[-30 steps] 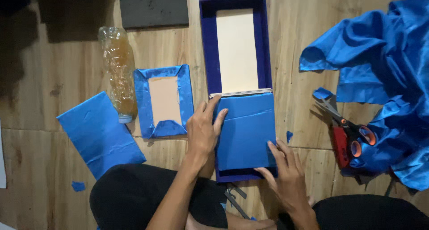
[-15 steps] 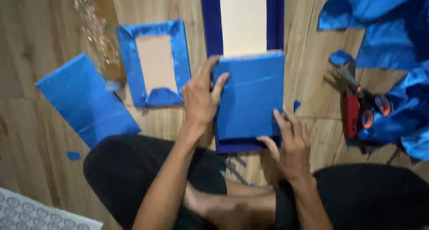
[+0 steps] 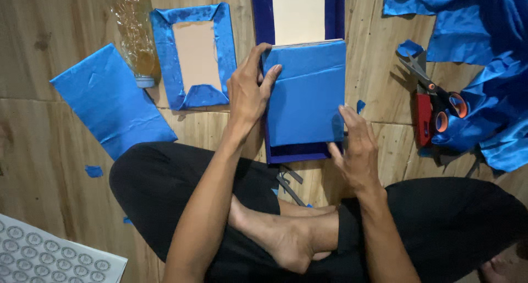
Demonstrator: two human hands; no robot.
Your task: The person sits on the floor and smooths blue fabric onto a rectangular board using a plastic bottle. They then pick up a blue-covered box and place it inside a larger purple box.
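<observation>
At the far left of the wooden floor [image 3: 49,167] lies a flat panel wrapped in blue cloth [image 3: 113,107], with a sheet of round stickers [image 3: 49,258] at the lower corner. Next to the panel are a clear plastic bottle [image 3: 135,35] on its side and a small cloth-edged frame with a bare cardboard middle [image 3: 193,55].

My left hand [image 3: 250,93] rests on the left edge of the blue-covered board [image 3: 305,93], fingers spread, fingertips over its upper left corner. The board sits inside the lower half of the long dark blue tray [image 3: 261,19], covering most of its width, with the tray's pale base showing above it.

My right hand [image 3: 355,145] is open, its fingers pressing the board's lower right corner flat. I judge that the fit comes out best if I press evenly from both corners, keep the board square to the tray walls, and smooth the cloth outward so no crease is trapped.

To the right, orange-handled scissors [image 3: 437,99] lie beside loose blue fabric [image 3: 484,57].
</observation>
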